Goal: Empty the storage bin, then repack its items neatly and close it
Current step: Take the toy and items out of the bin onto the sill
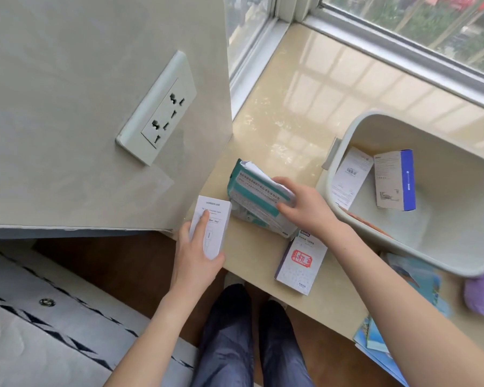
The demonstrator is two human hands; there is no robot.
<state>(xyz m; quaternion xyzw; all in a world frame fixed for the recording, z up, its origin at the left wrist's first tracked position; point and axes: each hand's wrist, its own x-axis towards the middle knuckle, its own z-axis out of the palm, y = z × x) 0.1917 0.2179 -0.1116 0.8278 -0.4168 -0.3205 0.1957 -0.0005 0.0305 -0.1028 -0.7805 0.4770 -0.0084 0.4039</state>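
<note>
Two things (393,180) lie in the pale grey plastic storage bin (464,213), so emptying looks unfinished. Left of the bin, our left hand (196,255) holds a small white cardboard box (213,219); our right hand (305,208) grips a teal soft packet (252,191). Next: put both down, reach in.

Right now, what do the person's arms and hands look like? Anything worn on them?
The left hand and right hand are bare: no gloves, and no ring, watch or wristband shows. The forearms are uncovered all the way to the picture's lower edge, so no sleeve is in view. Neither arm shows any markings or straps.
</note>
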